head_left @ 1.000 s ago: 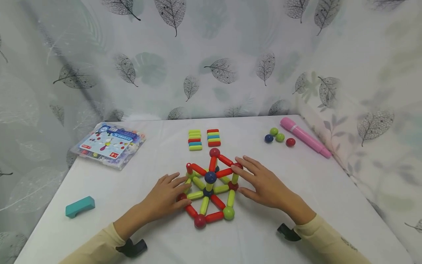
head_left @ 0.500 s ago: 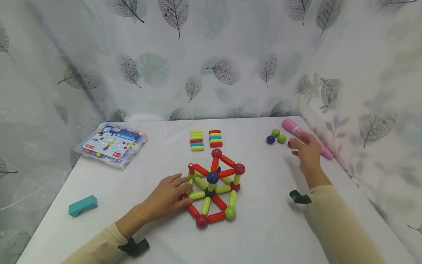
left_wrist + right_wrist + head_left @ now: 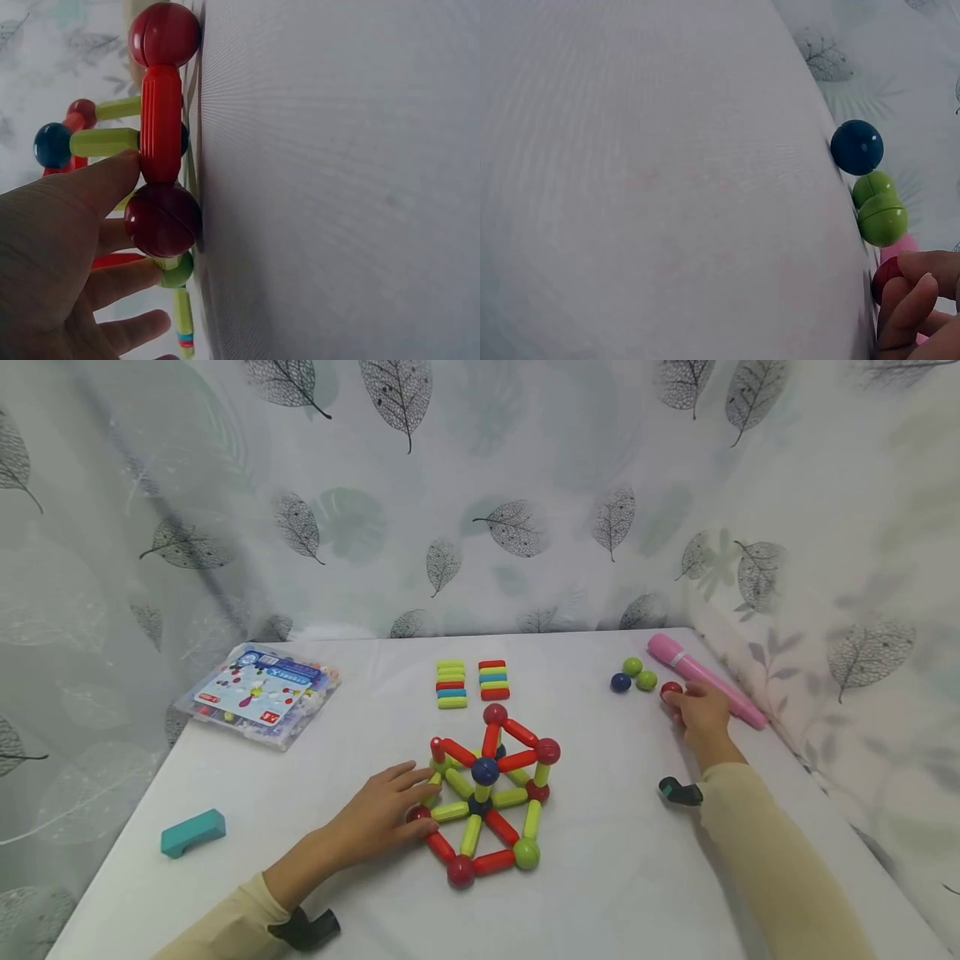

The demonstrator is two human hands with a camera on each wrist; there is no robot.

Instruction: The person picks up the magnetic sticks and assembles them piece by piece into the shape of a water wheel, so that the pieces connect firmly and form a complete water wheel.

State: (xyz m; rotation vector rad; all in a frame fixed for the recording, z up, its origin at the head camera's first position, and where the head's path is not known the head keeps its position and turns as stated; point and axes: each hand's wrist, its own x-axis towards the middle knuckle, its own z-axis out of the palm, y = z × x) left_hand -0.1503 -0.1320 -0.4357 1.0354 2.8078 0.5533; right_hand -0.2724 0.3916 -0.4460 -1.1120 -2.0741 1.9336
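A model of magnetic rods and balls (image 3: 480,806) stands mid-table, with red and lime rods joining red, blue and green balls. At its left corner, my left hand (image 3: 382,810) rests with loosely extended fingers; its thumb (image 3: 116,176) touches a red rod (image 3: 161,124) beside a dark red ball (image 3: 163,220). Farther back on the right, my right hand (image 3: 701,714) pinches a loose red ball (image 3: 671,691) between thumb and fingers, low at the table. Those fingers partly cover the red ball (image 3: 887,277) in the right wrist view.
Beside the right hand lie a blue ball (image 3: 620,682), two green balls (image 3: 646,680) and a pink marker-shaped tube (image 3: 705,681). Two rows of rods (image 3: 451,684) lie behind the model. A clear plastic case (image 3: 258,693) and a teal block (image 3: 192,832) are on the left.
My right hand has left the model's right side, reached to the back right and taken hold of the loose red ball. The left hand has stayed at the model.
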